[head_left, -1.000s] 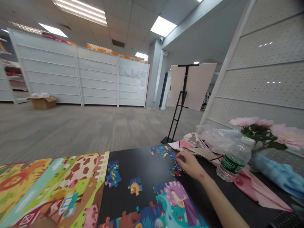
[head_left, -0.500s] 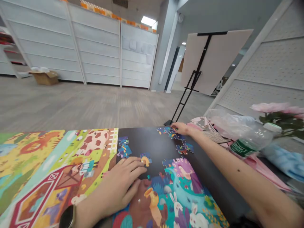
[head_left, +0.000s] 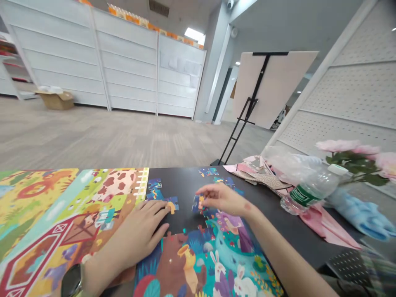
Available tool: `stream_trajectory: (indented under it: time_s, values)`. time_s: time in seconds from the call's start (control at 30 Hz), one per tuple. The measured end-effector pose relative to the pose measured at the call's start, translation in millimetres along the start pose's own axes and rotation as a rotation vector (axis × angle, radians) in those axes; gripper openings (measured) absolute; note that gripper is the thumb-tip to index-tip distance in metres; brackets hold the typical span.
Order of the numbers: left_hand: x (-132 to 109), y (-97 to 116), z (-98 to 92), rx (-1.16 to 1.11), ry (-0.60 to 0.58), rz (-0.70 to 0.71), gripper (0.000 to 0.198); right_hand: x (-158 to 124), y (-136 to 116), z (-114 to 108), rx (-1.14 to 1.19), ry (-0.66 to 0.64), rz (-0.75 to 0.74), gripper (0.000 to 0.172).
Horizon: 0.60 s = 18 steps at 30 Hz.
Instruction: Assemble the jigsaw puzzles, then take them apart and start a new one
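A partly joined jigsaw puzzle (head_left: 192,260), with a bear, white rabbits and a purple figure, lies in front of me on the dark table. My right hand (head_left: 221,200) is above its far edge, thumb and fingers pinched on a puzzle piece (head_left: 195,205) in blue and orange. Palm down, my left hand (head_left: 144,227) rests at the puzzle's left side with fingers stretched out. Its fingertips are beside a loose piece (head_left: 173,203) with an orange shape; whether they touch it, I cannot tell. Joined loose pieces (head_left: 155,192) lie just beyond that hand.
Two finished puzzles, a farm scene (head_left: 102,222) and a yellow one (head_left: 34,206), cover the left side. More pieces (head_left: 208,171) lie near the far edge. To the right are a bottle (head_left: 306,194), pink cloth (head_left: 328,225), a plastic bag (head_left: 291,165) and flowers (head_left: 349,152).
My right hand has come back from the table's far edge toward me, bringing a puzzle piece to the puzzle's upper edge. My left hand stays flat in about the same place.
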<state>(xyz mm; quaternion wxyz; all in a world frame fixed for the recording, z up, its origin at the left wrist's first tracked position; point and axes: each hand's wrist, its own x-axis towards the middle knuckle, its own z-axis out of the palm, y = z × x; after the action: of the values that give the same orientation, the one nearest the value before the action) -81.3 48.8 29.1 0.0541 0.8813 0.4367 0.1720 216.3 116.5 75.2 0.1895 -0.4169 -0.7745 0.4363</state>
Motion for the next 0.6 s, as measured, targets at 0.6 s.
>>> stream_trajectory:
  time_s: [0.6]
  values:
    - [-10,12,11.8,0.028,-0.027,0.092,0.044,-9,5,27,-0.381,-0.079,-0.11,0.018]
